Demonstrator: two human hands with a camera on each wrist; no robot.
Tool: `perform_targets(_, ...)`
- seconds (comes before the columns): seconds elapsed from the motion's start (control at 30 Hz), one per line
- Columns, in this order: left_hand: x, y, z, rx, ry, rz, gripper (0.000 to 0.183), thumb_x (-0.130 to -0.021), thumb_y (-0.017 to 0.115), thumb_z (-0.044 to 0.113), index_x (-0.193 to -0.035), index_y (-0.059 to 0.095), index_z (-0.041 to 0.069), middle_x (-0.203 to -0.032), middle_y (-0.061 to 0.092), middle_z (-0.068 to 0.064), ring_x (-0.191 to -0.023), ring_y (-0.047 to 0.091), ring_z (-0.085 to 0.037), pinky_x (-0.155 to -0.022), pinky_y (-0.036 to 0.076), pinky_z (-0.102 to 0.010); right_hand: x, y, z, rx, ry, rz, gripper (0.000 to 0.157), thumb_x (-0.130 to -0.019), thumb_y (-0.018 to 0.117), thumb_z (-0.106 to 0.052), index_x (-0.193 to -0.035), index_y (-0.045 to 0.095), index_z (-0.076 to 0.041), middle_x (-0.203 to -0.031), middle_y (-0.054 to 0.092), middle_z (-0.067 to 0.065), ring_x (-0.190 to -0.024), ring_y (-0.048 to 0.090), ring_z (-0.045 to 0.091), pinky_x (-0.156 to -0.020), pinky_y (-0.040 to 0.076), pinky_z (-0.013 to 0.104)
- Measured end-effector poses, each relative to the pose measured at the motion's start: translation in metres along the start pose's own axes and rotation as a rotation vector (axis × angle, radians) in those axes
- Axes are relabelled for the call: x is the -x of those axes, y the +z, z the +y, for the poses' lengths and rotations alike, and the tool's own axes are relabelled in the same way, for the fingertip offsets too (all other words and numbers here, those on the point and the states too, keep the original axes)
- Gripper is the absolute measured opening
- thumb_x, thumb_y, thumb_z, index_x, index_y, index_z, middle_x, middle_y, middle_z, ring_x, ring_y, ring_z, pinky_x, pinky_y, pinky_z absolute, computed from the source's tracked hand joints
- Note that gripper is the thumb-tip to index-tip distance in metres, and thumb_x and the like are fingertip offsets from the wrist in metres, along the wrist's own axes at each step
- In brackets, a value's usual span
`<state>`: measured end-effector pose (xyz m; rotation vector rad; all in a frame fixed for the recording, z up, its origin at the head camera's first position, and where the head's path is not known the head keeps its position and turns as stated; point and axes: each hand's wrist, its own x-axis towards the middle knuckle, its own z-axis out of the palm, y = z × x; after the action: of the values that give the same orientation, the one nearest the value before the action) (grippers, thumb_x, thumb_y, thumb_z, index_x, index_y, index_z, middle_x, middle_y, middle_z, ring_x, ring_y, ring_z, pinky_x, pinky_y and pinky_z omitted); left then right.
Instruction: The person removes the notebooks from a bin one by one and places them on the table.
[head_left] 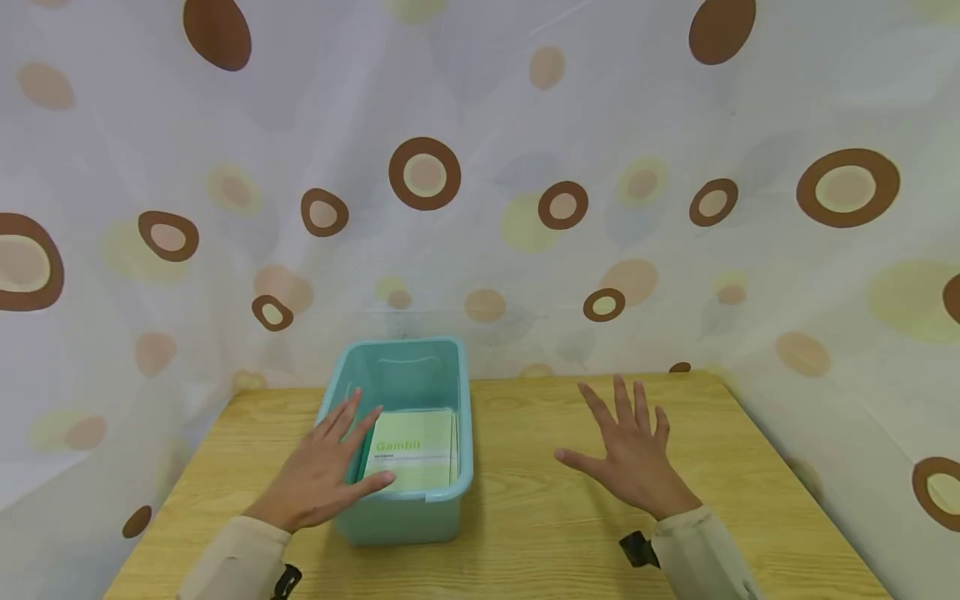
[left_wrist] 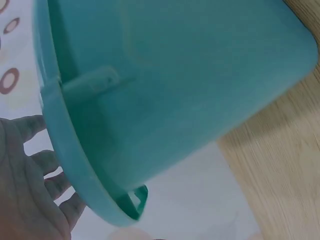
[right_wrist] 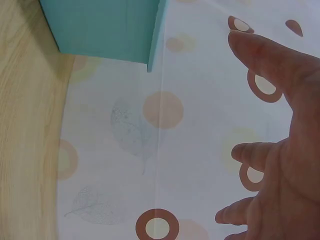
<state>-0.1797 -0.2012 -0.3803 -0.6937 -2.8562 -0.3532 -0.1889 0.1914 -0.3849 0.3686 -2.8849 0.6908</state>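
The bin (head_left: pixel 397 521) stands on the table (head_left: pixel 540 500), its long axis running front to back, with the book (head_left: pixel 412 462) lying in its near part. The left hand (head_left: pixel 313 473) is nearer, over the bin's left side, the book just right of its fingers; whether it touches the bin I cannot tell. The right hand (head_left: pixel 636 458) hangs well apart on the bin's right, and both hands' fingers are spread wide, holding nothing.
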Motion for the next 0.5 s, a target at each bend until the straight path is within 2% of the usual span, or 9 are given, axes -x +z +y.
perform_targets(0.23, 0.001, -0.003, -0.015, -0.009, -0.012, -0.03, 0.086, -0.088, 0.055, 0.059, -0.149, 0.034, 0.003, -0.157, 0.018, -0.024, -0.142, 0.018, -0.044, -0.113, 0.019, -0.057, -0.007, 0.003, -0.003, 0.007, -0.03, 0.011, 0.095, -0.081, 0.061, -0.063, -0.154, 0.025, -0.014, -0.157, -0.002, 0.029, -0.142, -0.013, 0.048, -0.102, -0.006, 0.073)
perform_targets(0.5, 0.003, -0.004, -0.034, -0.012, -0.035, -0.058, 0.09, -0.087, 0.055, 0.06, -0.149, 0.031, 0.0, -0.156, 0.017, -0.026, -0.143, 0.017, -0.044, -0.113, 0.017, -0.058, -0.025, 0.005, -0.018, -0.013, -0.091, 0.031, 0.092, -0.082, 0.062, -0.06, -0.154, 0.025, -0.018, -0.158, 0.0, 0.027, -0.144, -0.009, 0.046, -0.103, -0.004, 0.071)
